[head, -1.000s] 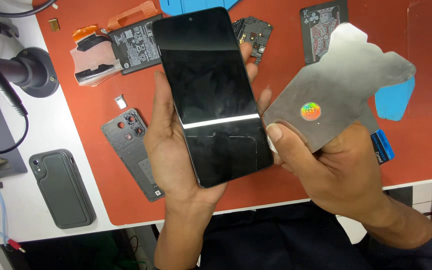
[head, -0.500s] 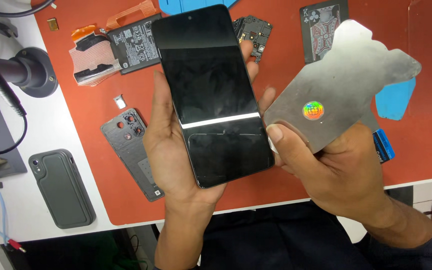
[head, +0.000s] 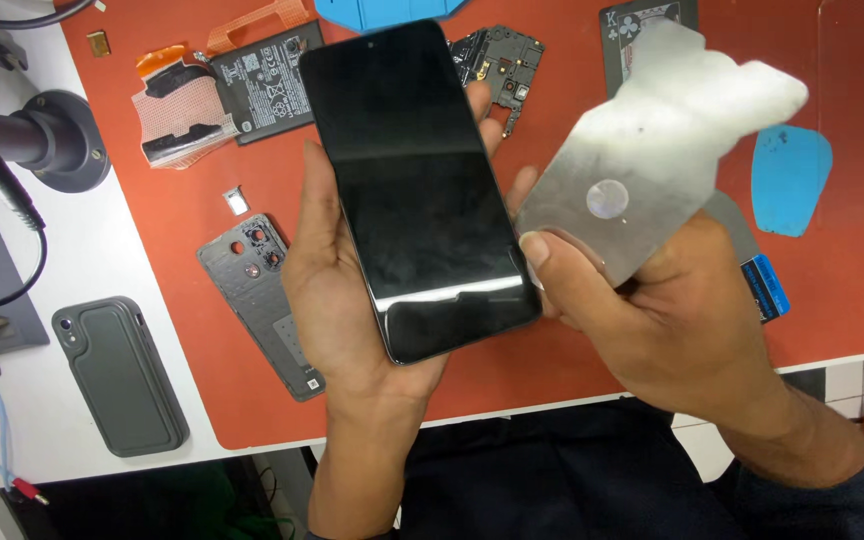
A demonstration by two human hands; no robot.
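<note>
My left hand (head: 337, 300) cradles a black smartphone (head: 412, 180) from below, its dark screen facing up and tilted away from me. My right hand (head: 667, 315) pinches a thin, flexible metal sheet (head: 657, 150) with a round sticker on it, thumb on top. The sheet's lower edge rests against the phone's right side near its lower corner. Both are held above an orange work mat (head: 852, 270).
On the mat lie a phone battery (head: 262, 85), a circuit board (head: 502, 60), a grey phone back cover (head: 257, 290), a playing card (head: 624, 30) and blue plastic picks (head: 790, 178). A grey phone case (head: 117, 375) and a black stand (head: 47, 140) sit on the white table at left.
The metal sheet's sticker no longer flashes rainbow colours as the sheet tilted slightly. Both hands and the phone stay almost in place.
</note>
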